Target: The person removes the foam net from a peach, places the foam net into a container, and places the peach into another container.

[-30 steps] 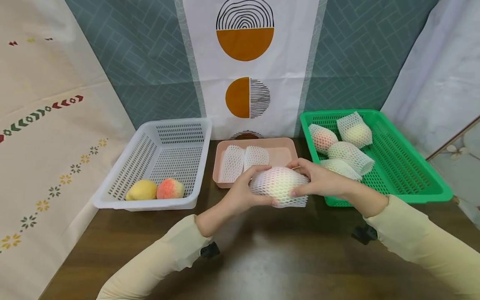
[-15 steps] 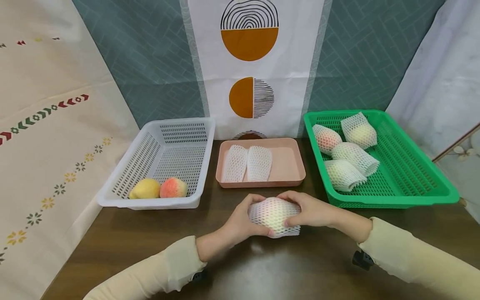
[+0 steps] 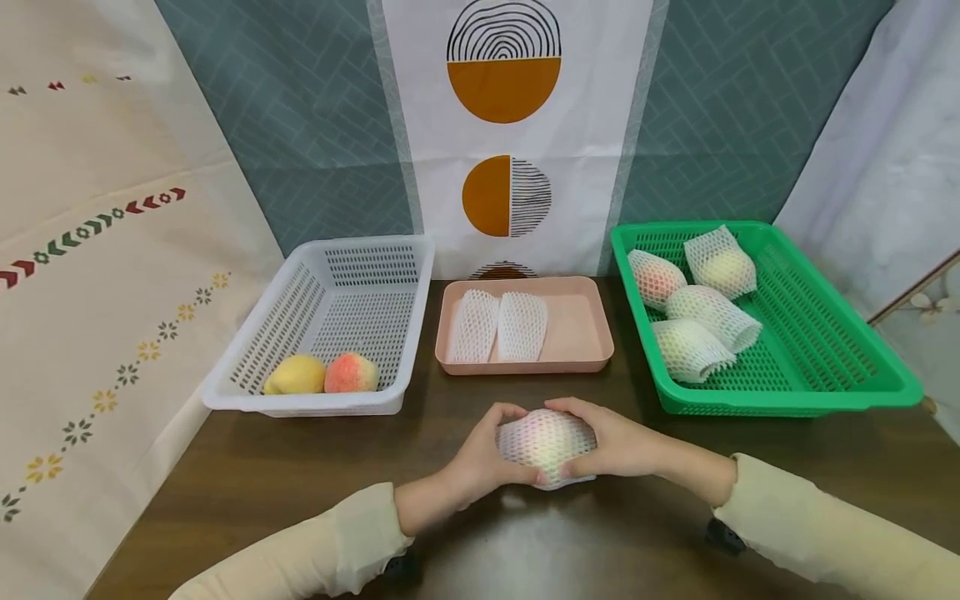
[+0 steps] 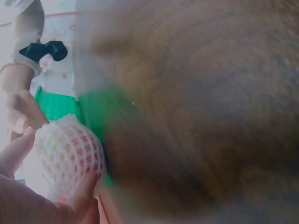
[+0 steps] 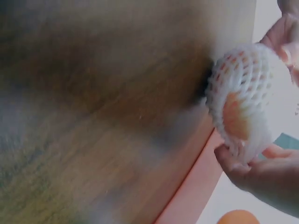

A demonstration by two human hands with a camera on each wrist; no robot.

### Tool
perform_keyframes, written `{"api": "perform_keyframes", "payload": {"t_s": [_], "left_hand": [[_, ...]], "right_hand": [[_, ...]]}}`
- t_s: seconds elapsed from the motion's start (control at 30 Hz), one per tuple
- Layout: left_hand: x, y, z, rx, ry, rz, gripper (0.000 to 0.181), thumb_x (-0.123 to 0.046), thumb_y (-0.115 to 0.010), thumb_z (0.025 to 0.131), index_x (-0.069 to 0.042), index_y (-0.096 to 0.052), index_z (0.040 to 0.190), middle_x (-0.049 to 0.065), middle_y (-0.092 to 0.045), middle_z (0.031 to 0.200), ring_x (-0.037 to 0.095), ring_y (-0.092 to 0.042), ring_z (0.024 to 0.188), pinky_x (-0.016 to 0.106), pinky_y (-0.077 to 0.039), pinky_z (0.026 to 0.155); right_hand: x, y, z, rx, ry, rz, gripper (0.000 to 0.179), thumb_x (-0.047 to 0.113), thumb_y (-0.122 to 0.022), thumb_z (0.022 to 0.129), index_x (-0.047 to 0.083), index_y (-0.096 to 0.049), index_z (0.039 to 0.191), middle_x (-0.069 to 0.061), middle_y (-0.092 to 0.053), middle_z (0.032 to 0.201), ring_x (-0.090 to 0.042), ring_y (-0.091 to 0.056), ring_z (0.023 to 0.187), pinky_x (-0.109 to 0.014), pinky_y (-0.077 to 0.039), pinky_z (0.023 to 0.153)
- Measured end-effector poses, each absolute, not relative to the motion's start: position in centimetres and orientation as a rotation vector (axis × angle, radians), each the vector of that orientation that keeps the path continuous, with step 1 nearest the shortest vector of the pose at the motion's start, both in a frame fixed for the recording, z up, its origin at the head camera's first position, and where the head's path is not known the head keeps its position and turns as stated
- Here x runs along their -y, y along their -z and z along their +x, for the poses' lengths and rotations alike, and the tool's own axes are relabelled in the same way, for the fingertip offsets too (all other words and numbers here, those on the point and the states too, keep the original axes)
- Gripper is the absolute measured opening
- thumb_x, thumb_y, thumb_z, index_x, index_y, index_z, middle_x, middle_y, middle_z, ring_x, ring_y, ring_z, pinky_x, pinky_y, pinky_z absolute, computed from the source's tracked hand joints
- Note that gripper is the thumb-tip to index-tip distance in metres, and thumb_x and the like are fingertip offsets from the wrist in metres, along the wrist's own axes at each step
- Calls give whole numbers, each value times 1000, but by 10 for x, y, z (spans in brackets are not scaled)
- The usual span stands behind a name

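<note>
A peach in a white foam net sleeve [image 3: 546,446] is held between both hands over the table's middle. My left hand [image 3: 480,457] grips its left side, thumb at the front and fingers behind. From the right, my right hand [image 3: 618,440] holds it the same way. Through the mesh the left wrist view shows red patches on the sleeved peach [image 4: 72,151]. The sleeve's end gapes in the right wrist view, baring orange skin of the peach [image 5: 235,116]; the right hand's fingers [image 5: 233,168] are at that end.
Behind the hands lies a pink tray [image 3: 573,333] with two flat foam net sleeves [image 3: 522,327]. A white basket [image 3: 300,406] on the left has a yellow fruit [image 3: 296,375] and a bare peach [image 3: 351,373]. Several sleeved fruits [image 3: 708,312] lie in the green basket [image 3: 847,400] at right.
Both hands have drawn the sleeved peach from the pink tray's front edge toward the person, lower over the table. The flat sleeves now show fully. The head view has shifted slightly.
</note>
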State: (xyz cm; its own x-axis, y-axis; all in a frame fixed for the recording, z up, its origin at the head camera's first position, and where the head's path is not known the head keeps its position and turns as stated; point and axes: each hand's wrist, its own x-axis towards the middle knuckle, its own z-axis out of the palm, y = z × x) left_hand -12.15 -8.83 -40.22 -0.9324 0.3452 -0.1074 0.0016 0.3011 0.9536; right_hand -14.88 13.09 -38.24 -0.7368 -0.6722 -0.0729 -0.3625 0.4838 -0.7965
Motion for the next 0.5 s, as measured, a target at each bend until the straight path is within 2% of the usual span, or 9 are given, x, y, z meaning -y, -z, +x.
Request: {"api": "perform_keyframes", "payload": {"t_s": [0.23,0.33,0.43,0.5], "left_hand": [[94,400,-119,-2307,-1675,293,66,-7,-81,72,-5,-47,128,15,-50,128,24,-51,103,33,-50,81],[98,400,-120,-2372,-1711,239,60,-10,-79,75,-1,-46,125,16,-52,119,22,-50,94,28,-47,73],[102,400,-123,-2380,-1804,157,40,-8,-69,82,3,-48,114,14,-56,100,17,-50,81,25,-44,66],[105,401,-125,-2323,-1860,122,23,-3,-61,87,5,-51,106,12,-58,89,15,-53,74,25,-47,64]], "right_hand": [[-126,384,-144,-2509,999,-883,85,32,-80,71,-3,-41,138,-20,-53,130,-32,-54,110,-42,-51,84],[-128,382,-149,-2508,977,-901,87,32,-82,71,-6,-41,139,-21,-55,130,-32,-55,111,-42,-50,87],[-130,380,-152,-2512,951,-901,88,30,-83,69,-7,-42,138,-21,-56,130,-32,-56,112,-39,-49,89],[-131,380,-153,-2506,936,-899,89,29,-85,68,-9,-43,137,-22,-57,129,-30,-57,112,-36,-50,89]]}}
